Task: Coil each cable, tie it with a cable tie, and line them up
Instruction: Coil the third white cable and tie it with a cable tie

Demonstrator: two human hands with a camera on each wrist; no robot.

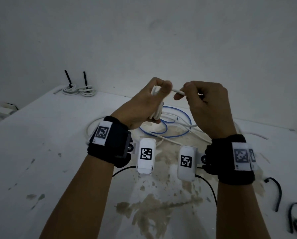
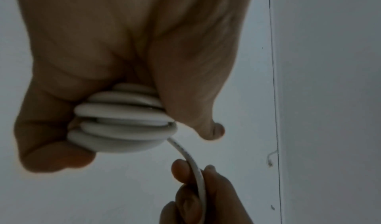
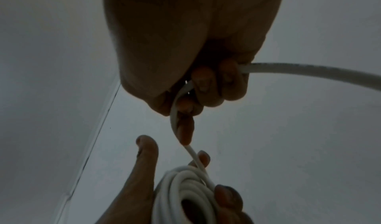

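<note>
My left hand (image 1: 149,102) is raised above the table and grips a coil of white cable (image 2: 123,120), several loops held in its curled fingers. The same coil (image 3: 185,193) shows at the bottom of the right wrist view. My right hand (image 1: 201,100) pinches the cable's free strand (image 1: 178,91) just to the right of the coil. That strand (image 3: 309,71) runs on through the right fingers and away. Two coiled white cables (image 1: 78,89), each with a black tie sticking up, lie at the table's far left corner. A blue cable (image 1: 177,124) lies looped under my hands.
Loose white cable (image 1: 172,139) lies tangled with the blue one on the worn white table (image 1: 41,152). Black cable ties (image 1: 277,194) lie at the right edge. A white wall (image 1: 144,40) stands behind the table. A white block (image 1: 3,110) sits off the left edge.
</note>
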